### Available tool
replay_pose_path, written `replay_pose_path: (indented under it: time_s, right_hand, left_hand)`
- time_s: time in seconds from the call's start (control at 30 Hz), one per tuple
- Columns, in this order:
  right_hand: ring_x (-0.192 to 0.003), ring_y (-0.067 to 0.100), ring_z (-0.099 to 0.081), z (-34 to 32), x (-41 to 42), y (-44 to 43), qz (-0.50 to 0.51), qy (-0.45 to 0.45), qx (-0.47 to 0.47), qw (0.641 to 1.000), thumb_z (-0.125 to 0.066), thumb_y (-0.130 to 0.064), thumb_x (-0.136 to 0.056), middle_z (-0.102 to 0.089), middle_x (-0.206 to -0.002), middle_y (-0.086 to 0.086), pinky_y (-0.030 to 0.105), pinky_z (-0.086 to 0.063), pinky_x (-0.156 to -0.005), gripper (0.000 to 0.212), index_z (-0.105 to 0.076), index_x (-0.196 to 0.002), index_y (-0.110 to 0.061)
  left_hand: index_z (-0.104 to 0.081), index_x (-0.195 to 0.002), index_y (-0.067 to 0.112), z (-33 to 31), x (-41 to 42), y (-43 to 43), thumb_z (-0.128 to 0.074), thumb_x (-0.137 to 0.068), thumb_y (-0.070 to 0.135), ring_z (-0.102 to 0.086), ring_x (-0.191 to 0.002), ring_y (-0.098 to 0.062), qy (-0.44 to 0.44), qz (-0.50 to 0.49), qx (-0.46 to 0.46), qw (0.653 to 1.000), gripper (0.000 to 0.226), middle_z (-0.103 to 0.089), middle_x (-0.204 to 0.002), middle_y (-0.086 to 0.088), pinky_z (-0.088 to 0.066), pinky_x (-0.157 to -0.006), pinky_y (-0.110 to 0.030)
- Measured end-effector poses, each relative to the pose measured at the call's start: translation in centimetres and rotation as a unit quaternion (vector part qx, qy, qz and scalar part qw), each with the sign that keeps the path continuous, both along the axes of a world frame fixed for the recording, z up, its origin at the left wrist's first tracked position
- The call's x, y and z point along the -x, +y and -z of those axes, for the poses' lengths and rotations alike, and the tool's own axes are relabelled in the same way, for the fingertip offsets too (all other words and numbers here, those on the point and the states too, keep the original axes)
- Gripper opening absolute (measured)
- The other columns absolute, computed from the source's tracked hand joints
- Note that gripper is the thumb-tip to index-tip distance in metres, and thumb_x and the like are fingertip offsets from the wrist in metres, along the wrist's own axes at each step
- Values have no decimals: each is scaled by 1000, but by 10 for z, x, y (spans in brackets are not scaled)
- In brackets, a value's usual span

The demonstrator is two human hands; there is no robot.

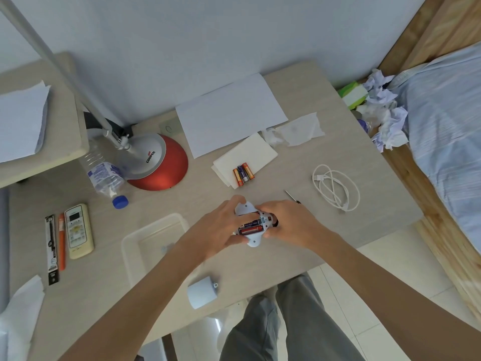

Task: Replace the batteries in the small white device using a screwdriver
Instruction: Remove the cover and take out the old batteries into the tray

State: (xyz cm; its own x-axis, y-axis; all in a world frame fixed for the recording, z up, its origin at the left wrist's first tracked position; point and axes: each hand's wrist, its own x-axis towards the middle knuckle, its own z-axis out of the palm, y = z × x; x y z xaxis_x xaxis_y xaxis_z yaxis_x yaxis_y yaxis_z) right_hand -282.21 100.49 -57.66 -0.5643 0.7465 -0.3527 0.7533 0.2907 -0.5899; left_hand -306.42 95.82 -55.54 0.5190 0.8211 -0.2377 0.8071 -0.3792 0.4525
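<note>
A: Entry, left side of worktop (338,246). What's logged?

B: Near-left: a black flat packet (52,250), an orange pen (61,242) just beside it, then a cream air-conditioner remote (78,231), all lying flat. Farther back, a clear water bottle (105,175) on its side, blue cap toward the near edge, touching the red-and-silver lamp base (153,166) marked COOPER.

A: Centre?

B: Clear plastic tray (153,235) near the left forearm. A pale blue cylindrical cover (201,295) lies near the worktop's near edge. The left hand (221,230) is curled around the left end of the small white device (253,225), fingers closed on its casing. Device sits at centre, held between both hands; I cannot tell whether it rests on the worktop. Its battery bay faces up, open, with red-and-black cells (250,227) seated inside.

A: Right hand?

B: Right hand (286,222) is closed on the device's right end, fingers wrapped under. A thin screwdriver (291,196) shaft shows just beyond it, handle hidden.

A: Spare cells?

B: Three orange-and-purple batteries (243,174) side by side on a folded cream paper (246,158), far of the hands. White sheet (229,113) behind. Crumpled tissue (294,132) to its right. Coiled white cable (335,188) far right.
</note>
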Motion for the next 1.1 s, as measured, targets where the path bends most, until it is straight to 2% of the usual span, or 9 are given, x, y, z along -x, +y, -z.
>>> replay_pose_path:
  time_s: [0.17, 0.33, 0.43, 0.53, 0.73, 0.83, 0.93, 1.0, 1.1]
  right_hand:
    - [-86, 4, -64, -2, 0, 1, -2, 3, 2, 1000, -83, -35, -85, -74, -104, -12, 20, -47, -76, 48, -67, -130, -34]
    - [-89, 3, -61, -3, 1, 2, -10, -2, 0, 1000, -83, -34, -86, -75, -111, -11, 15, -39, -73, 52, -65, -135, -33]
    - [-91, 4, -61, -4, 1, 2, -11, 0, 0, 1000, -84, -34, -86, -76, -113, -9, 18, -41, -75, 52, -65, -135, -31]
    - [-89, 3, -62, -4, 2, 2, -17, 3, -1, 1000, -84, -32, -86, -76, -112, -10, 14, -40, -73, 51, -65, -133, -31]
    - [-92, 5, -66, -5, 3, 4, -18, 0, 5, 1000, -84, -30, -85, -76, -113, -11, 24, -54, -83, 54, -65, -136, -33]
    - [-89, 3, -64, -5, 2, 5, -16, 1, 7, 1000, -85, -33, -84, -77, -111, -12, 19, -48, -79, 55, -66, -135, -36]
    - [-90, 5, -65, -6, 3, 5, -12, 1, 14, 1000, -86, -35, -83, -77, -110, -10, 27, -55, -85, 54, -66, -134, -36]
    - [-94, 8, -67, -7, 3, 5, -16, -1, 12, 1000, -85, -34, -84, -77, -110, -10, 30, -56, -88, 52, -67, -133, -35]
    - [-89, 8, -67, -9, 2, 5, -15, 3, 6, 1000, -84, -33, -84, -76, -103, -11, 22, -50, -77, 47, -68, -128, -36]
  left_hand:
    - [-45, -152, 43, 6, 3, 6, -79, -92, 44, -53, -120, -21, 1, 2, 15, 1000, 69, -30, -150, 2, -62, -87, -38]
    - [-47, -148, 47, 7, 6, 13, -79, -90, 52, -50, -116, -17, -2, 6, 24, 1000, 67, -31, -145, 3, -61, -86, -36]
    - [-47, -145, 47, 8, 5, 16, -80, -87, 56, -48, -114, -16, 0, 11, 28, 1000, 67, -32, -139, 3, -60, -86, -36]
    - [-47, -142, 45, 11, 4, 16, -81, -85, 58, -46, -112, -15, 5, 15, 23, 1000, 68, -32, -135, 2, -60, -88, -37]
    - [-43, -144, 45, 12, 2, 14, -80, -86, 57, -45, -109, -12, -5, 8, 17, 1000, 70, -35, -135, 1, -62, -87, -38]
    - [-45, -146, 42, 11, 5, 8, -78, -89, 55, -52, -114, -16, -17, 7, -16, 1000, 66, -38, -143, 3, -63, -82, -37]
    - [-49, -150, 35, 17, 7, -5, -76, -93, 47, -54, -127, -19, -25, 15, -80, 996, 64, -44, -154, 3, -64, -82, -36]
    - [-51, -152, 28, 23, 5, -14, -75, -96, 45, -53, -134, -21, -22, 24, -118, 992, 63, -48, -158, 2, -63, -87, -36]
    - [-50, -156, 24, 29, 2, -22, -70, -101, 42, -51, -140, -24, -25, 11, -147, 989, 61, -48, -162, 3, -57, -103, -40]
